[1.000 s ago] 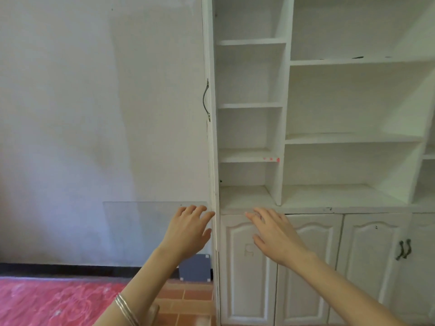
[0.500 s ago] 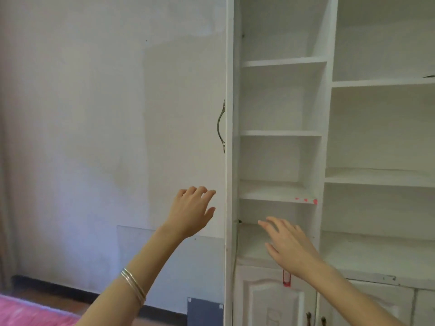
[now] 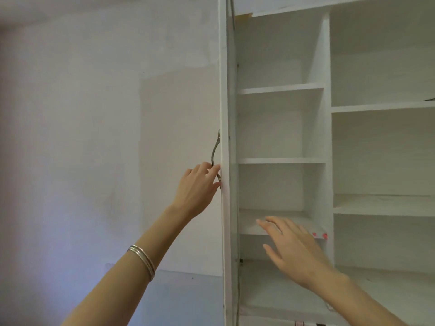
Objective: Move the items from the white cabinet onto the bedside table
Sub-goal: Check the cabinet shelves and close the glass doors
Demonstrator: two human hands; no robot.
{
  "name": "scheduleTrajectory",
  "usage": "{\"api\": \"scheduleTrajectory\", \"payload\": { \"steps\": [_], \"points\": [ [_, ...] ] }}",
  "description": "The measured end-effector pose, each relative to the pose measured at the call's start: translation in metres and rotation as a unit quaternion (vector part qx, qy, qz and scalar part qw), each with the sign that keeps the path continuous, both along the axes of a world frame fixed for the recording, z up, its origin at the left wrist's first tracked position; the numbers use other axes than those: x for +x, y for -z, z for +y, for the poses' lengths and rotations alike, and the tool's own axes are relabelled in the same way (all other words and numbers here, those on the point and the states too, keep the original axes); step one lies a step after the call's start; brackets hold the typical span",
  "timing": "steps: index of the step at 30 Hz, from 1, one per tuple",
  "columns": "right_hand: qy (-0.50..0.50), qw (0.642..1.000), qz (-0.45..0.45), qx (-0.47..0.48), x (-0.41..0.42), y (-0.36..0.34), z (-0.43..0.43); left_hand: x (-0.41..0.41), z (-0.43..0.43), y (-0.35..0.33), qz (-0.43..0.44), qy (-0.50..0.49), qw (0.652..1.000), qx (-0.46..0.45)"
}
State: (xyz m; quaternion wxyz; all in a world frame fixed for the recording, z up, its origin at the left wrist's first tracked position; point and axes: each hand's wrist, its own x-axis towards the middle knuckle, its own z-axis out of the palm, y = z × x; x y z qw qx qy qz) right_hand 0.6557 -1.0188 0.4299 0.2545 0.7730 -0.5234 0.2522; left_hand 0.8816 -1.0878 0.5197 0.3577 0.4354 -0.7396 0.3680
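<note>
The white cabinet [image 3: 282,160] fills the right half of the view, its open shelves showing nothing except a thin dark sliver [image 3: 429,99] at the right edge. Its tall door [image 3: 224,90] stands open, seen edge-on. My left hand [image 3: 195,189] is raised to the door's dark curved handle [image 3: 214,149], fingers curled around its lower end. In front of the lower narrow shelves hovers my right hand [image 3: 294,250], holding nothing, with its fingers spread. The bedside table is out of view.
A bare white wall [image 3: 94,137] takes up the left side. Red dots [image 3: 324,236] mark the front edge of one narrow shelf. Wider shelves [image 3: 381,107] run to the right. A metal bangle [image 3: 142,257] sits on my left wrist.
The view has tilted upward, away from the lower cabinet doors and floor. My left hand rose and took the door handle. My right hand lifted to the lower shelves.
</note>
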Motion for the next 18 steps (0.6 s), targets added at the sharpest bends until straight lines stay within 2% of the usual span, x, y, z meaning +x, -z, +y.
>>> {"api": "scheduleTrajectory", "payload": {
  "steps": [3, 7, 11, 18],
  "points": [
    [0.019, 0.999, -0.004, -0.038, -0.01, -0.008, 0.004, -0.006, -0.008, 0.004, 0.035, 0.04, 0.998, -0.029],
    [0.028, 0.999, -0.023, -0.02, -0.026, -0.005, 0.001, -0.024, -0.014, 0.002, 0.054, 0.081, 0.994, -0.042],
    [0.063, 0.997, -0.035, -0.02, -0.04, 0.004, -0.001, -0.053, -0.016, -0.004, 0.035, 0.117, 0.992, -0.042],
    [0.12, 0.99, -0.061, 0.035, -0.062, 0.008, 0.007, -0.111, -0.037, -0.014, -0.013, 0.17, 0.983, -0.07]
  ]
}}
